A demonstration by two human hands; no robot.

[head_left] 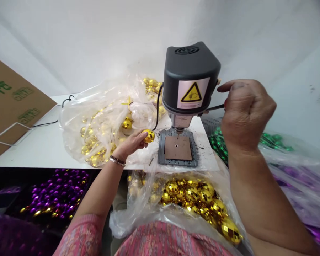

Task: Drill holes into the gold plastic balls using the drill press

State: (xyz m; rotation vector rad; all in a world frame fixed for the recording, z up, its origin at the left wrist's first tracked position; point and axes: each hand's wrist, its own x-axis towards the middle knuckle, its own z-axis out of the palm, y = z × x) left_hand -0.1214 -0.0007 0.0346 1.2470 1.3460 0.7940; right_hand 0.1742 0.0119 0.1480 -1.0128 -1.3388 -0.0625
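My left hand (133, 143) holds a shiny gold faceted ball (149, 136) between thumb and fingers, just left of the drill press base (178, 162). My right hand (245, 112) is closed around the end of the lever (216, 107) on the right side of the black drill press (191, 67), with the index finger pointing toward the housing. Beneath the drill bit (178, 136) lies a flat brown plate (173, 153) with a small hole; no ball is on it. Dark shavings are scattered around the base.
Clear bags of gold balls lie on the white table (50, 156) at left and in front below its edge (192, 193). A cardboard box (16, 103) stands left. Purple balls (58, 192) are lower left; green ones (276, 140) and purple bags (296, 185) are right.
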